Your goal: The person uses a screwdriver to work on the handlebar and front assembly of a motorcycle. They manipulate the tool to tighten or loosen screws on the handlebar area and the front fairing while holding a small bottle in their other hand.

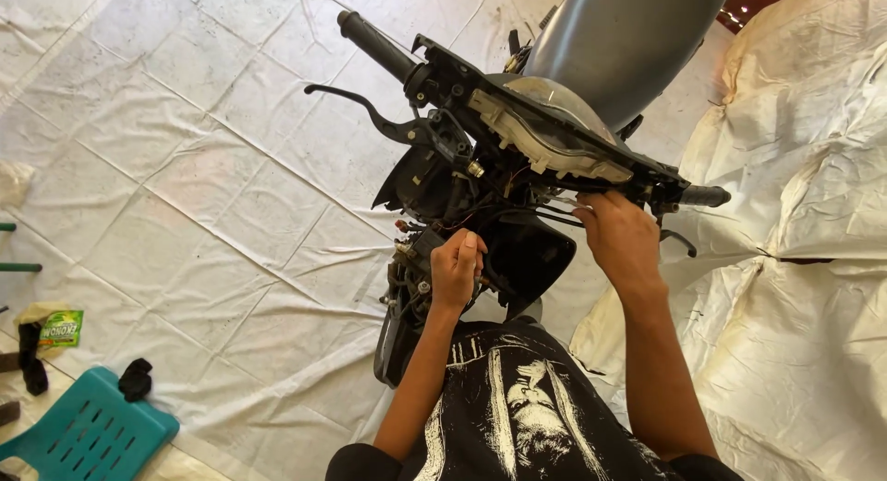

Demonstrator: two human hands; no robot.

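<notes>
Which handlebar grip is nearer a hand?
The short grip at the image's right end of the handlebar: the right hand works just beside it. The long grip at upper left has no hand nearby.

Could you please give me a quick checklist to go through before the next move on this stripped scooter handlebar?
1. Left hand placed at the wiring below the handlebar: ok, fingers curled there.
2. Right hand steadying the handlebar housing near the right grip: ok.
3. Whether the left hand pinches a part or tool: cannot tell.
4. Brake lever free of both hands: ok.
5. Wires kept out from under the right hand: cannot tell.
</notes>
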